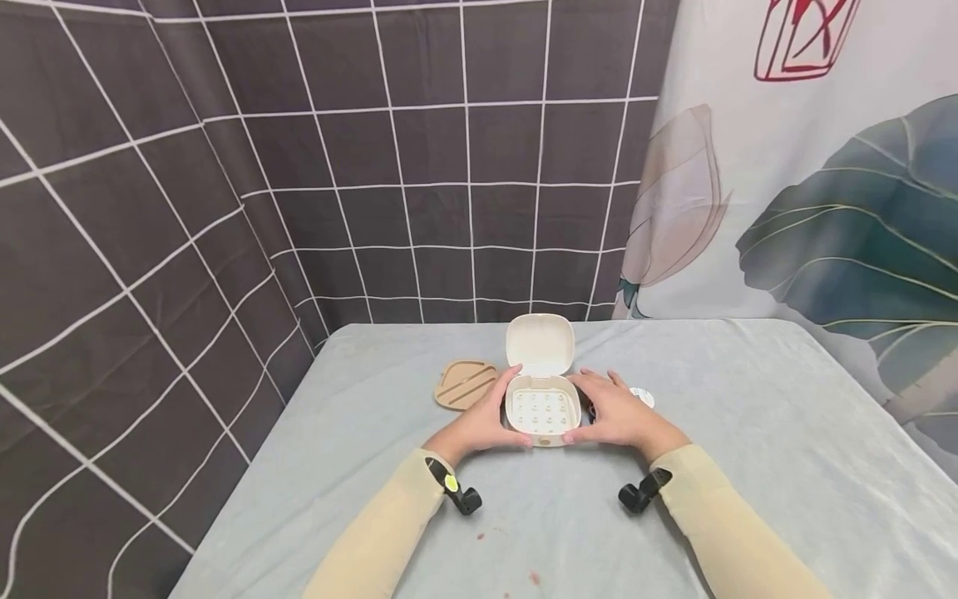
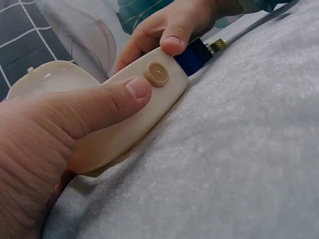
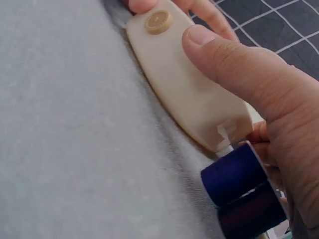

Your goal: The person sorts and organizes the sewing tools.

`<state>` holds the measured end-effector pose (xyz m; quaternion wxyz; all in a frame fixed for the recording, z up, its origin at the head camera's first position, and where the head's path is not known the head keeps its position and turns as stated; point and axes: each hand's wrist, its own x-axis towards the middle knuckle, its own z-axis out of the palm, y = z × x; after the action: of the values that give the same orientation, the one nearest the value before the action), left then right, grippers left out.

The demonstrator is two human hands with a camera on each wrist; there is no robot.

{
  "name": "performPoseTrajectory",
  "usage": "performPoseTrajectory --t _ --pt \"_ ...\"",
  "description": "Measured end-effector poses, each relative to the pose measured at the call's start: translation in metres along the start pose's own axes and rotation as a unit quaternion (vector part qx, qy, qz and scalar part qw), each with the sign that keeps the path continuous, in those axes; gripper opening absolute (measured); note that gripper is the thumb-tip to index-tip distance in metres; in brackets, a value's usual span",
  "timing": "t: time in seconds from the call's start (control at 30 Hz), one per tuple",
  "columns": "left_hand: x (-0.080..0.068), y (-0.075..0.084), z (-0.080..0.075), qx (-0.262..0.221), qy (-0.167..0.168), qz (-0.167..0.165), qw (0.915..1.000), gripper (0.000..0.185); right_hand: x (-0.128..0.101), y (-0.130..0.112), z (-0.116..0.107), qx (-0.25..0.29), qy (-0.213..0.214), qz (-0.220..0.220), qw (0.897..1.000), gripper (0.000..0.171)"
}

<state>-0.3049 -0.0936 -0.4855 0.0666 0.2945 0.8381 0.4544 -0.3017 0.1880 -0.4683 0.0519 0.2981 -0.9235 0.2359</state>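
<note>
Case (image 1: pixel 542 408), cream plastic, rounded corners, sits open on grey cloth (image 1: pixel 748 466) near mid-table, toward the far edge. Lid (image 1: pixel 540 344) stands upright behind the base, hinged at the back, plain inside. Base interior shows rows of small raised nubs. Front wall carries a round tan button (image 2: pixel 156 74) with a ribbed rim, centred; same button seen from the right wrist view at (image 3: pixel 158 22). Base is shallow, its wall curving smoothly, its bottom edge flat on the cloth. Left hand (image 1: pixel 482 423) grips the case's left side, thumb pressed along the front wall just short of the button, fingers curled round the side. Right hand (image 1: pixel 617 413) grips the right side, thumb on the front wall near the button; the fingers reach back behind the case, their lie partly hidden. Dark blue spool (image 3: pixel 234 177) lies just beside the case's right corner, under the right palm, with a darker one touching it below. Tan slotted tray (image 1: pixel 465 383) lies flat left of the case, close to the left hand. Small white round piece (image 1: pixel 642 396) lies beyond the right hand. Checked dark curtain (image 1: pixel 299 166) hangs behind, leaf-print sheet (image 1: pixel 823 208) to the right.
</note>
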Motion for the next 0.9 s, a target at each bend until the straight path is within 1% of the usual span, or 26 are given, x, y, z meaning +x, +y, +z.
performPoseTrajectory --t 0.1,0.2,0.33,0.47,0.57,0.73,0.9 --pt "-0.001 -0.001 0.002 0.018 0.009 -0.007 0.9998 0.126 -0.001 0.0 -0.004 0.009 -0.007 0.001 1.0 0.097" --pt "-0.003 -0.001 0.003 0.025 0.014 -0.007 0.9995 0.126 -0.004 0.002 -0.012 0.022 0.002 -0.001 1.0 0.087" --pt "-0.004 -0.002 0.004 0.031 0.014 -0.005 0.9994 0.125 -0.01 0.009 -0.026 0.051 0.044 0.014 0.998 0.067" --pt "-0.005 -0.002 0.005 0.043 0.011 -0.012 0.999 0.125 -0.016 0.02 -0.036 0.075 0.08 0.051 0.993 0.052" --pt "-0.005 -0.003 0.006 0.044 0.011 -0.019 0.9988 0.125 -0.021 0.03 -0.039 0.089 0.099 0.066 0.989 0.048" --pt "-0.004 -0.002 0.006 0.041 0.012 -0.02 0.9989 0.124 -0.029 0.046 -0.037 0.109 0.13 0.079 0.982 0.045" --pt "-0.002 -0.003 0.006 0.047 0.014 -0.017 0.9987 0.123 -0.035 0.06 -0.031 0.119 0.143 0.102 0.977 0.042"
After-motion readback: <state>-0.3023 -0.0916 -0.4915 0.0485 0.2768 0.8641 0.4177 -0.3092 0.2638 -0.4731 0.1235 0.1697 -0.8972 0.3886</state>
